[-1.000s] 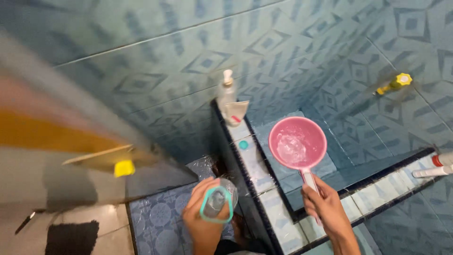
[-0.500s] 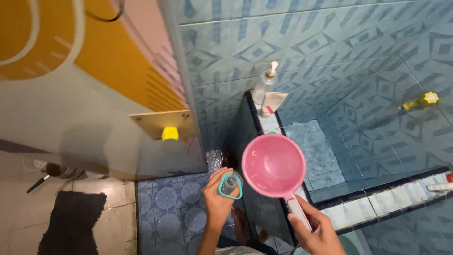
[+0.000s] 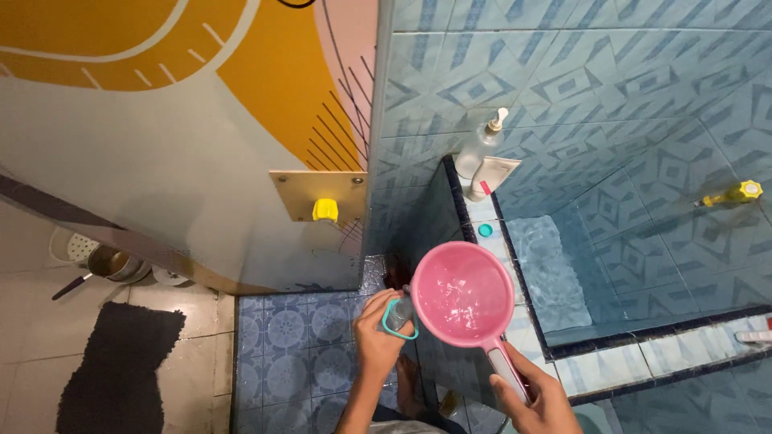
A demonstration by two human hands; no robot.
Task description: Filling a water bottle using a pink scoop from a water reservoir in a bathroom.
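While we look down through the head camera, our right hand (image 3: 535, 398) has its fingers wrapped tight around the handle of a pink dipper (image 3: 462, 293), whose bowl holds a little water and sits just right of a small clear bottle with a teal ring (image 3: 400, 315). Our left hand (image 3: 378, 341) clamps its fingers around that bottle, low over the blue patterned floor (image 3: 281, 354) and just left of the tiled basin wall (image 3: 515, 329). We judge the step in hand to be pouring from dipper to bottle; the next move calls for tipping the bowl's rim over the bottle's mouth, slowly. Farther off, a pump bottle (image 3: 474, 157) stands on the ledge, and a yellow tap (image 3: 736, 194) juts from the right wall.
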